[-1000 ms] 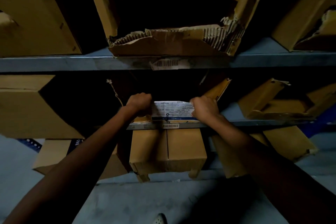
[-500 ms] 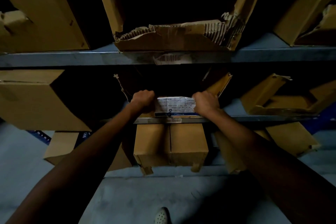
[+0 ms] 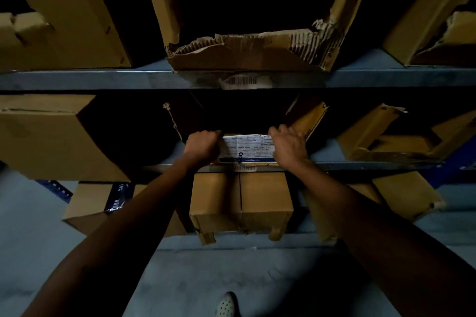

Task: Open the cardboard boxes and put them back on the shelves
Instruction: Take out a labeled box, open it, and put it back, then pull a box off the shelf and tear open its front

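An open cardboard box with a white shipping label (image 3: 248, 148) on its front sits on the middle shelf (image 3: 360, 166). My left hand (image 3: 202, 145) grips the box's front edge at the left of the label, fingers curled over it. At the right of the label, my right hand (image 3: 288, 145) rests on the front edge, its fingers reaching over the rim beside a raised yellow-brown flap (image 3: 310, 121). The box's inside is dark and hidden.
A torn open box (image 3: 247, 55) stands on the upper shelf (image 3: 103, 80). A closed box (image 3: 240, 201) sits on the shelf below my hands. More boxes flank both sides on each level. Grey floor and a white shoe (image 3: 226, 304) lie below.
The view has shifted slightly. My right hand's fingers have loosened and stretched over the box rim. The left hand keeps its grip, and the box stays on the shelf.
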### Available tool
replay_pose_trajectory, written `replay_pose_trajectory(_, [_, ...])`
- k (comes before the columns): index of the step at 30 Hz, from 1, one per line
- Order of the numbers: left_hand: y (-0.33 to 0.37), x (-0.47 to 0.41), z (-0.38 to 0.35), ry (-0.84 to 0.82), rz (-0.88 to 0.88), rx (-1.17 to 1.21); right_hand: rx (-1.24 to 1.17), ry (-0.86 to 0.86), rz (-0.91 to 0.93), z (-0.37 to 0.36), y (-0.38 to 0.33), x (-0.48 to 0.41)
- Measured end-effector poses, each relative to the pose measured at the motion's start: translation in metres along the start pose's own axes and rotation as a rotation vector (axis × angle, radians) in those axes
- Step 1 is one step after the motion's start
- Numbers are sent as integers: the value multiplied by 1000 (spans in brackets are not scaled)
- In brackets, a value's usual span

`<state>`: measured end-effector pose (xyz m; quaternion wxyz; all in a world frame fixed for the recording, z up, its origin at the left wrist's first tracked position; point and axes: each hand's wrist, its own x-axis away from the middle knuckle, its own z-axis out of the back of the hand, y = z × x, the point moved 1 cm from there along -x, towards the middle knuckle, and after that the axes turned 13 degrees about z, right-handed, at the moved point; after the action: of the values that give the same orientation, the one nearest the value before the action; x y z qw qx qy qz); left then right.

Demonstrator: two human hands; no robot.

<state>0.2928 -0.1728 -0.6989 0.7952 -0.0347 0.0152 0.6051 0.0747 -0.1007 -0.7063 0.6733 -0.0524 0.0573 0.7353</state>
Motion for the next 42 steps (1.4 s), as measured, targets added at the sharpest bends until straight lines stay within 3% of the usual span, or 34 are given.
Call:
replay_pose_trajectory(4, [0,16,-7,81,-33,5,-20,-18,61,7,0,7])
replay_pose_trajectory(9, [4,22,3,69,-55,100,-109,-35,55,9,1,23])
replay_pose_trajectory(15, [17,55,41,316,-76,259,-391,179,81,29,-14,55])
replay_pose_trajectory(24, [12,145,48,527,-49,447,-709,500,97,65,-68,109])
replay_pose_trajectory(32, [-50,199,46,518,97,429,-782,481,187,56,-138,128])
replay_pose_trajectory(42, [-167,252,46,521,230,464,-812,389,170,51,-251,123])
